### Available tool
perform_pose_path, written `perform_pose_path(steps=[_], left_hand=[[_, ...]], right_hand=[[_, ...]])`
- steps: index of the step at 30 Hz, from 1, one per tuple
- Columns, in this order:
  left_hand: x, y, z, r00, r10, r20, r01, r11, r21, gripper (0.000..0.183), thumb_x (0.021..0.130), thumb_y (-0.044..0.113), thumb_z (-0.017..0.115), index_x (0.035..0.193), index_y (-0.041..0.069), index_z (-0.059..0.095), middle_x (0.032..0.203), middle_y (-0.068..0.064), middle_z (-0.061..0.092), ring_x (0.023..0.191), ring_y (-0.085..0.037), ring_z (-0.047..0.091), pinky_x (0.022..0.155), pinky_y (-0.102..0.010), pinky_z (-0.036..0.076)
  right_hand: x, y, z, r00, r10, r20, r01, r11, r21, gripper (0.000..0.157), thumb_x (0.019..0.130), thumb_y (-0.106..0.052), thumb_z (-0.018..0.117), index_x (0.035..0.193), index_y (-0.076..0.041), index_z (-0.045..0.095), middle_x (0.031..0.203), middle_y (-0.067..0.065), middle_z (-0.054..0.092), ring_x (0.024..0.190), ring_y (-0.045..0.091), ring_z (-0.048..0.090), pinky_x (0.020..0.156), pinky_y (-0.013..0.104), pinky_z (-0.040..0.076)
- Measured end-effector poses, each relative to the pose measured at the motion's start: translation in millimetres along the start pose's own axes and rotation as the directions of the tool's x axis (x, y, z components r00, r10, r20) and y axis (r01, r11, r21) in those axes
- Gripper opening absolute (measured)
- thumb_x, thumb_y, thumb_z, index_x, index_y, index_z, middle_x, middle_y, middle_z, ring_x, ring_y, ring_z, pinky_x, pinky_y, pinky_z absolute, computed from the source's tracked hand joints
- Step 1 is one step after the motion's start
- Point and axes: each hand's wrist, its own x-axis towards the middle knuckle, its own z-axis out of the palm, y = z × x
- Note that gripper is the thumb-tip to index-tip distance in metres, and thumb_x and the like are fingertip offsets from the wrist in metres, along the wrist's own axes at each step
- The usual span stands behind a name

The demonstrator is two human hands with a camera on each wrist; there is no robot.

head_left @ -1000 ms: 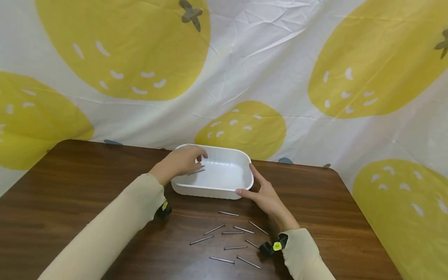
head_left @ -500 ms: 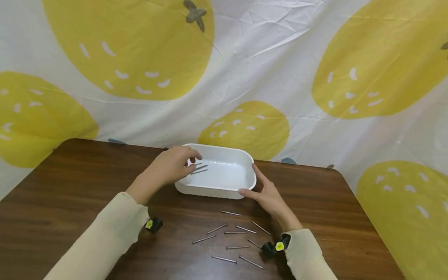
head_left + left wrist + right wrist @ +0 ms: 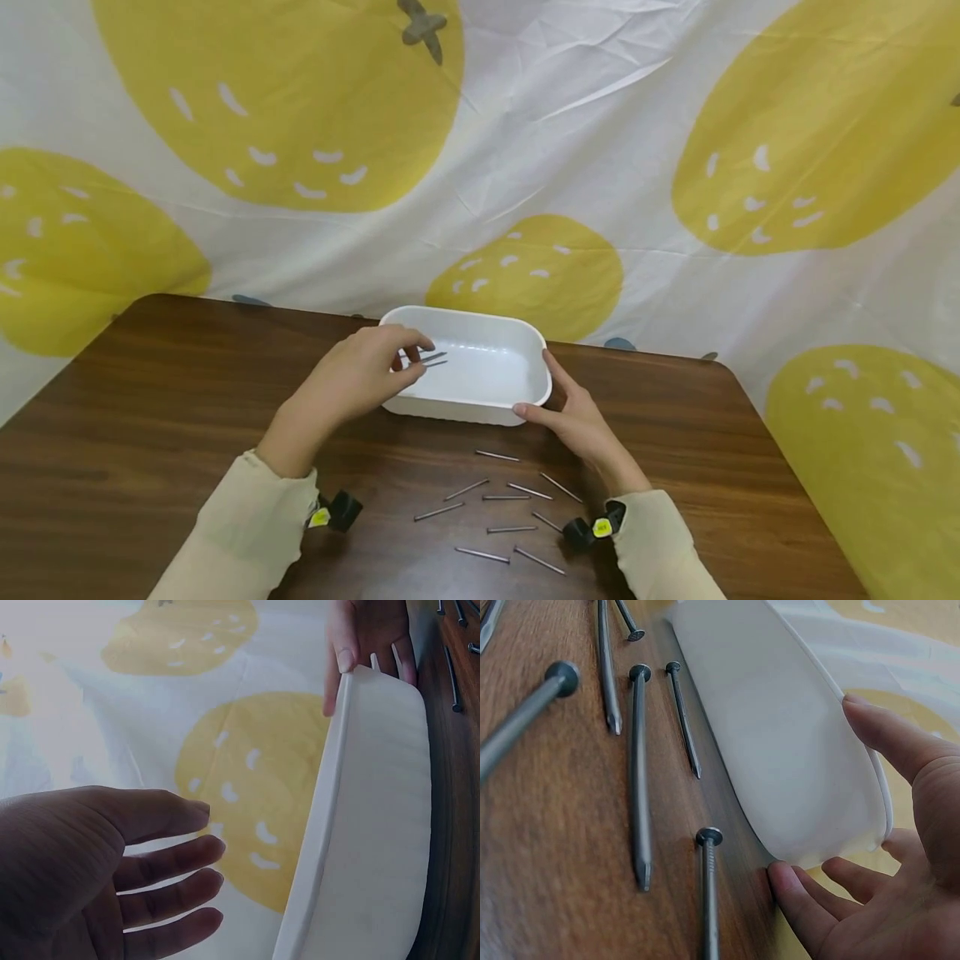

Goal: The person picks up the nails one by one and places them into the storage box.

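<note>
A white oblong dish (image 3: 480,375) stands near the far edge of the table, with several nails (image 3: 435,360) lying in its left end. My left hand (image 3: 360,371) hovers over that left end, fingers relaxed and loosely bent. In the left wrist view the left hand (image 3: 142,870) holds nothing and is apart from the dish wall (image 3: 367,810). My right hand (image 3: 573,417) grips the dish's right end, its thumb at the near rim and its fingers along the end wall. The right wrist view shows the right hand (image 3: 885,877) spread around that end, some fingertips low by the tabletop.
Several loose nails (image 3: 506,498) lie scattered on the brown wooden table (image 3: 187,400) in front of the dish. One nail (image 3: 709,885) is close to the right hand. A fabric sheet (image 3: 495,183) with yellow fruit prints hangs behind the table.
My left hand has drawn back a little toward the left and nearer to me, uncovering more of the nails in the dish. My right hand keeps its hold.
</note>
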Motion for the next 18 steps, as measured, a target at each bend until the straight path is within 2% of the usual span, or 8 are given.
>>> perform_pose_path(steps=[4, 7, 10, 14, 18], left_hand=[[-2.1, 3.8, -0.5, 1.0, 0.014, 0.008, -0.014, 1.0, 0.005, 0.026, 0.093, 0.017, 0.067, 0.119, 0.013, 0.072, 0.098, 0.001, 0.073, 0.083, -0.014, 0.064, 0.069, -0.031, 0.051], [-2.0, 11.5, 6.5, 0.999, 0.04, 0.013, -0.04, 0.999, 0.024, 0.025, 0.092, 0.015, 0.069, 0.117, 0.013, 0.073, 0.099, 0.0, 0.073, 0.083, -0.015, 0.064, 0.07, -0.032, 0.051], [-1.7, 20.2, 20.3, 0.995, 0.097, 0.023, -0.098, 0.994, 0.04, 0.024, 0.089, 0.012, 0.07, 0.113, 0.012, 0.073, 0.097, -0.001, 0.072, 0.086, -0.017, 0.065, 0.075, -0.033, 0.053], [-0.1, 32.6, 41.5, 0.979, 0.192, 0.073, -0.195, 0.98, 0.031, 0.023, 0.087, 0.008, 0.07, 0.11, 0.009, 0.073, 0.095, -0.002, 0.072, 0.088, -0.018, 0.066, 0.08, -0.033, 0.054], [0.3, 41.2, 58.8, 0.966, 0.226, 0.125, -0.23, 0.973, 0.013, 0.023, 0.087, 0.007, 0.069, 0.109, 0.01, 0.074, 0.095, -0.003, 0.071, 0.089, -0.018, 0.067, 0.079, -0.033, 0.055]], right_hand=[[-1.1, -0.3, 0.1, 1.0, 0.002, 0.001, -0.002, 1.0, -0.008, 0.1, 0.084, -0.029, 0.081, 0.162, -0.022, 0.021, 0.169, 0.009, 0.022, 0.158, 0.032, 0.014, 0.125, 0.061, 0.01], [-3.7, 0.6, -2.2, 1.0, 0.008, -0.002, -0.008, 1.0, -0.02, 0.099, 0.084, -0.029, 0.081, 0.162, -0.023, 0.021, 0.169, 0.009, 0.022, 0.157, 0.032, 0.015, 0.125, 0.061, 0.011], [-5.5, 1.0, -3.8, 1.0, 0.01, -0.002, -0.01, 1.0, -0.018, 0.099, 0.084, -0.029, 0.081, 0.162, -0.023, 0.021, 0.169, 0.009, 0.022, 0.157, 0.032, 0.015, 0.125, 0.062, 0.011], [-6.8, 1.1, -4.4, 1.0, 0.008, 0.002, -0.008, 1.0, -0.016, 0.098, 0.085, -0.029, 0.081, 0.162, -0.023, 0.021, 0.169, 0.009, 0.023, 0.157, 0.033, 0.015, 0.125, 0.062, 0.011], [-7.9, 1.8, -4.3, 1.0, 0.007, 0.007, -0.007, 1.0, -0.017, 0.098, 0.085, -0.029, 0.08, 0.162, -0.023, 0.021, 0.169, 0.009, 0.023, 0.157, 0.033, 0.016, 0.125, 0.062, 0.013]])
